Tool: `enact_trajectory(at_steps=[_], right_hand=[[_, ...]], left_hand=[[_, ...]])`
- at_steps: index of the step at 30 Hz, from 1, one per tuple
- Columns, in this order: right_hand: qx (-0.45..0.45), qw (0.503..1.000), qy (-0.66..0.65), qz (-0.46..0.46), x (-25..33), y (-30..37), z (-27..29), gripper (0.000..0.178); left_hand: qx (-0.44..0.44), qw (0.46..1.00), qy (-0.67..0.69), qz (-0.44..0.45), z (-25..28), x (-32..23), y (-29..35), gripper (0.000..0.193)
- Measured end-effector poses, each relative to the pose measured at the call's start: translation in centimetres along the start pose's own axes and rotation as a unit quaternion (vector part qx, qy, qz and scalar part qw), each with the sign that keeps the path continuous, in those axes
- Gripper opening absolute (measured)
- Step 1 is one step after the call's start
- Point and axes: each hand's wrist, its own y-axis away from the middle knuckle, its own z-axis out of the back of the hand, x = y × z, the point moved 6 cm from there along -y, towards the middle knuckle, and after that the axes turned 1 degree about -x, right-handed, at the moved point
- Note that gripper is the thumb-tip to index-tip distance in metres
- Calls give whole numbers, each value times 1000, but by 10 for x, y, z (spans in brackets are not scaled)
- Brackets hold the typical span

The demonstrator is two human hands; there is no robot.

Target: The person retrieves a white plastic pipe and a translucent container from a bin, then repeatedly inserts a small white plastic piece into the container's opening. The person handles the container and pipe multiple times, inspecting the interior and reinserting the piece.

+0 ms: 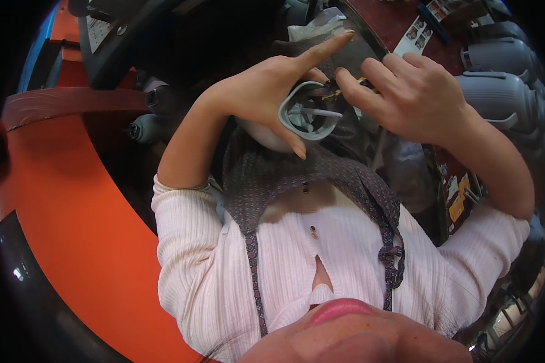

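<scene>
A pale grey, round-mouthed housing (283, 118) is held tilted in front of my apron, its rim turned toward my right hand. My left hand (257, 91) grips it from the left, thumb along the near side and index finger stretched out past the rim. Small whitish parts (303, 118) show inside the mouth. My right hand (399, 94) is curled around a small hand tool with yellow and black handles (363, 86). The tool's dark metal end reaches the far edge of the rim. Its exact kind is partly hidden by my fingers.
Several grey jug-like bodies (496, 97) with handles stand in a row at the right. A dark red worktop (393, 24) lies beyond my right hand, with a printed sheet (415, 36) on it. An orange surface (72, 212) fills the left. Two grey round parts (145, 128) lie left of my arm.
</scene>
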Motion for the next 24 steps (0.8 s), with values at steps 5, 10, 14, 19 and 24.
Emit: enact_trajectory(at_steps=[5, 10, 14, 19, 24], right_hand=[[84, 992, 92, -2, 9, -1, -10, 20], [116, 992, 27, -51, 22, 4, -31, 19], [106, 991, -38, -68, 22, 8, -48, 15], [93, 986, -108, -88, 18, 17, -60, 13], [128, 980, -94, -119, 27, 15, -74, 13]], left_hand=[[-4, 999, -28, 18, -16, 5, -8, 146], [-23, 998, -64, 20, -30, 16, -17, 140], [-19, 995, -92, 43, -38, 27, -17, 139], [-31, 997, -74, 17, -37, 29, -12, 138], [-37, 993, -112, 30, -42, 27, -14, 137]])
